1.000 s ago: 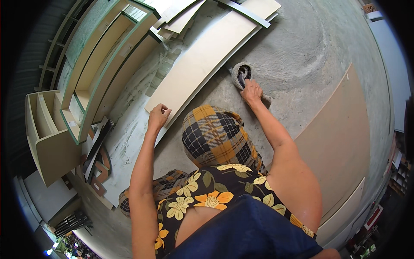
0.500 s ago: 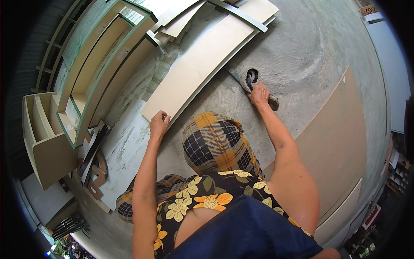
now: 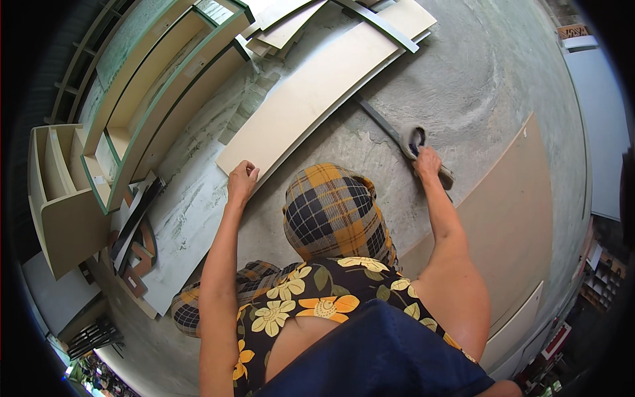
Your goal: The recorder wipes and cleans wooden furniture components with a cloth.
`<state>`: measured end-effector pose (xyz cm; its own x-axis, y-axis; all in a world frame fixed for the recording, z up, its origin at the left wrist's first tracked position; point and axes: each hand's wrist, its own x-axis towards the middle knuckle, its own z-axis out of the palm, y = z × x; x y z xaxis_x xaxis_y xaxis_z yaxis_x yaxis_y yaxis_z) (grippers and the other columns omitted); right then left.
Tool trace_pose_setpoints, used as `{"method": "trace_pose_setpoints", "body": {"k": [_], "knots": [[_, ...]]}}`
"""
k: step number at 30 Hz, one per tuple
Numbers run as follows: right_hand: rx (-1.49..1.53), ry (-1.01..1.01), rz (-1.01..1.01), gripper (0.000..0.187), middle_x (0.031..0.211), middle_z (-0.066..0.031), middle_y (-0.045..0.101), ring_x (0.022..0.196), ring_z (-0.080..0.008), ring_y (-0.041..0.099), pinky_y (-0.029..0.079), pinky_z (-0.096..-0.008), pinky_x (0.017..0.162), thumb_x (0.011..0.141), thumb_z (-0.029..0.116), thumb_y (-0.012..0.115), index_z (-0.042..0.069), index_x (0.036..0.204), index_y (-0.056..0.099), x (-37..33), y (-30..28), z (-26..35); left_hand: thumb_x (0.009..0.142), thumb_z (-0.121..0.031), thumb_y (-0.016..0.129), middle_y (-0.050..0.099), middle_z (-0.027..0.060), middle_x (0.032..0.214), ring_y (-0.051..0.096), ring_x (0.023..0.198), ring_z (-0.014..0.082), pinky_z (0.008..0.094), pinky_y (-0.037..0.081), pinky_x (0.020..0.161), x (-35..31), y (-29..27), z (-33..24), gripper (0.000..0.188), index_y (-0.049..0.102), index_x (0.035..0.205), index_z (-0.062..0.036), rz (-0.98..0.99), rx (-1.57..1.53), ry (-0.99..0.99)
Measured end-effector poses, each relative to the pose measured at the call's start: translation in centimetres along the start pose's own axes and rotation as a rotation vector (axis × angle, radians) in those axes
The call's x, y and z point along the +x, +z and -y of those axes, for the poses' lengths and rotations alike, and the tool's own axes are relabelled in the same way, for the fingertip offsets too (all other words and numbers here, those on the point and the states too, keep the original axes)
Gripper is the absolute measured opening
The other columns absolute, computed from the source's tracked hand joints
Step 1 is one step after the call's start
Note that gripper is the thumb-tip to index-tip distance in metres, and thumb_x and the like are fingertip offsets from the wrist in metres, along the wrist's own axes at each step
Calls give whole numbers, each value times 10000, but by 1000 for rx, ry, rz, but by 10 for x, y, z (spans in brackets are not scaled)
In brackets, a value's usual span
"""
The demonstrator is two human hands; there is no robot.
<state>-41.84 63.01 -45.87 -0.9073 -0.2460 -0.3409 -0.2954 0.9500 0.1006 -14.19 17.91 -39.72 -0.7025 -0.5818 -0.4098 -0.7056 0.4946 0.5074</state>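
Note:
A long pale board [image 3: 324, 83] lies slantwise on the floor stack. At its near left end, my left hand [image 3: 242, 180] has its fingers curled together over the board's corner; whatever they may pinch is hidden. Further right, my right hand [image 3: 428, 161] is closed on a light rounded thing with a dark opening [image 3: 415, 140], whose kind I cannot make out. A worn brownish block [image 3: 447, 176] shows just beyond that hand. From under the board's edge, a narrow dark strip [image 3: 380, 121] runs toward the rounded thing.
A grey strip [image 3: 380, 26] lies across the board's far end. At left stand green-edged cabinet frames [image 3: 169, 86] and a beige shelf unit [image 3: 73, 225]. Dark offcuts [image 3: 137, 221] lie beside them. A large tan sheet [image 3: 509, 218] is on the right.
My right hand has moved right and nearer to me, with the rounded thing and the block moving along. More of the dark strip shows. My left hand stays at the board's end.

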Motion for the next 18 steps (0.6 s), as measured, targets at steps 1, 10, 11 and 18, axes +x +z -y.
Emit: {"method": "trace_pose_setpoints", "body": {"k": [1, 10, 11, 18], "knots": [[-3, -5, 2, 341, 998, -140, 588, 966, -331, 593, 500, -431, 786, 661, 167, 766, 108, 968, 631, -9, -2, -8, 807, -233, 648, 665, 140, 797, 649, 762, 278, 366, 501, 703, -1, 0, 3, 216, 620, 883, -32, -5, 1, -7], [-18, 63, -94, 373, 983, -147, 561, 946, -355, 578, 486, -455, 772, 666, 155, 736, 100, 1012, 609, -11, -20, -33, 805, -234, 649, 661, 138, 801, 645, 765, 273, 364, 500, 702, 5, 2, 6, 213, 614, 863, -33, 21, 17, -7], [17, 51, -131, 376, 979, -142, 557, 945, -346, 576, 487, -447, 770, 664, 146, 731, 100, 1016, 608, -10, -20, -34, 805, -234, 649, 661, 138, 801, 645, 765, 273, 364, 500, 702, 5, 2, 8, 213, 614, 863, -33, 20, 17, -8], [149, 24, -186, 435, 1010, -127, 531, 948, -331, 569, 489, -428, 788, 643, 121, 763, 98, 1041, 588, -32, -27, -38, 803, -236, 649, 661, 145, 803, 645, 771, 275, 363, 499, 710, 4, 1, 12, 221, 614, 865, -27, 15, -11, -5]]}}
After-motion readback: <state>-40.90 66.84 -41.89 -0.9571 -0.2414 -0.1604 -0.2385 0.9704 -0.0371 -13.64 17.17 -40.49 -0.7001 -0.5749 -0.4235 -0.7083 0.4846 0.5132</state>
